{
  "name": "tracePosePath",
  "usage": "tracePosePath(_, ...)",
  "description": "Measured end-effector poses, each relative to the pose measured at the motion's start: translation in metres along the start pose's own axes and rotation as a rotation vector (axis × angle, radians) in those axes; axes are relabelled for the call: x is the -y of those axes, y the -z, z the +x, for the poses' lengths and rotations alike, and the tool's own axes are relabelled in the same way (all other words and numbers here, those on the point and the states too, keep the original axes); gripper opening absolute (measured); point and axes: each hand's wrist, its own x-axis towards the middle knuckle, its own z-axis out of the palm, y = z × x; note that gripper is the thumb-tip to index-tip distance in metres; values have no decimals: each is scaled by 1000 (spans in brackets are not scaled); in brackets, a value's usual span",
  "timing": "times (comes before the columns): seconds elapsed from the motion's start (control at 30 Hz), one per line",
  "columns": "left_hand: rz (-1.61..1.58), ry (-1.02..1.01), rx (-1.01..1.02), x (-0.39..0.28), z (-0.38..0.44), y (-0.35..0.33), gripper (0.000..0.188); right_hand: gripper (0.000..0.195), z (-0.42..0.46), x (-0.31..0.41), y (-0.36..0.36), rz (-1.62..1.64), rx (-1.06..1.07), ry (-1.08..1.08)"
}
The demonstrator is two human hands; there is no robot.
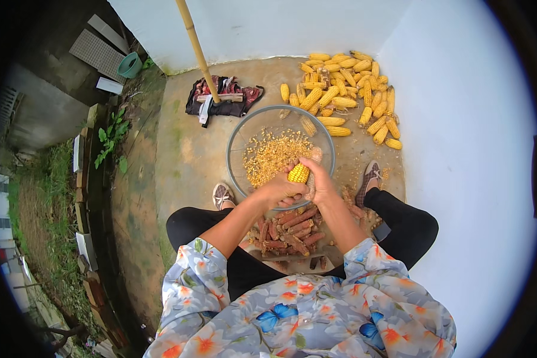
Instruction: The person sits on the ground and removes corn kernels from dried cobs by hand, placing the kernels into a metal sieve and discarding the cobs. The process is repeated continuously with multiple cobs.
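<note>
A partly shelled ear of yellow corn [299, 173] is in my left hand [281, 187], whose fingers wrap around its lower part. My right hand [322, 182] holds a pale pink stripped cob [316, 155] close against that ear, its thumb reaching over toward the yellow kernels. The fingers under both pieces are partly hidden. Both hands are over the near right part of a round mesh sieve [229, 152] with a grey rim. Loose corn kernels [268, 154] are spread inside it.
Reddish stripped cobs [295, 230] are heaped between my legs. Unshelled ears [340, 85] lie piled by the white walls at back right. A bamboo pole [194, 40] rises beside folded dark cloth [223, 96]. A low brick edge [81, 179] runs along the left.
</note>
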Motion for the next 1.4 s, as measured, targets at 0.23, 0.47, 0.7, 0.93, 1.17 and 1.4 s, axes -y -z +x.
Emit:
tracePosePath(0.23,69,72,58,3,11,7,67,21,2,0,10,33,-70,-51)
tracePosePath(0.47,87,102,23,2,12,6,68,21,4,0,11,37,-68,-44)
tracePosePath(0.7,188,19,22,-5,9,4,65,19,10,12,12,-5,-52,-112)
tracePosePath(0.93,-57,-30,177,-10,8,17,18,28,-2,35,-23,115,251,-61)
tracePosePath(1.17,-41,-24,122,-10,6,5,16,21,5,23,-11,124,164,-8)
tracePosePath(1.4,79,83,105,-7,16,11,22,19,14,25,-2,130,75,-148)
